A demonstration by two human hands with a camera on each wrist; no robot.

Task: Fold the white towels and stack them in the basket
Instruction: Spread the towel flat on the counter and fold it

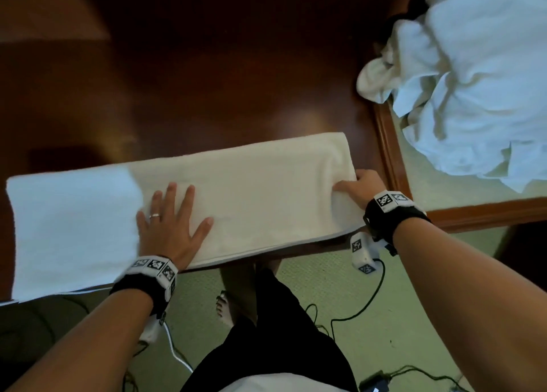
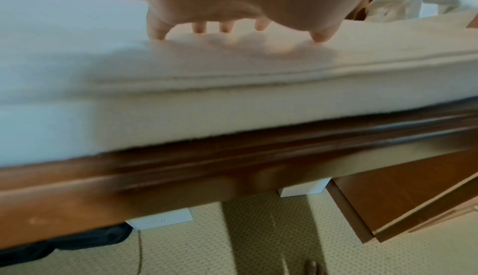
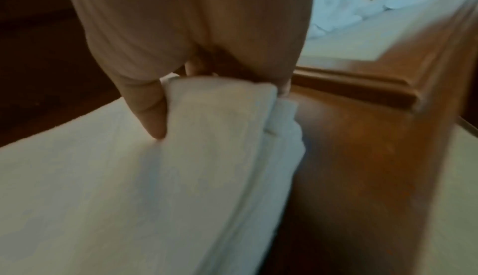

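A long white terry towel [image 1: 236, 196], already folded lengthwise into a strip, lies along the near edge of the dark polished wooden surface [image 1: 207, 81]. The step in hand appears to be the crosswise fold. The left hand [image 1: 171, 223] lies flat on the strip near its middle, fingers straight and spread, holding nothing and pressing the cloth down. The right hand [image 1: 359, 187] has its grip on the towel's right end: in the right wrist view the thumb lies on top of the layered edge and the other fingers curl under it, pinching the layers together.

The next move probably calls for lifting that right end and carrying it over to the left, with the flat left hand marking the crease; the stacked layers would need to stay aligned, since loose terry slips easily.

No basket shows in any view. A heap of crumpled white towels [image 1: 473, 75] lies well apart at the far right, beyond the surface's corner, on what looks like pale carpet.

The surface has a moulded wooden rim [image 2: 232, 169]. Below it lie pale green carpet [image 1: 384, 317] and black cables [image 1: 355, 314].
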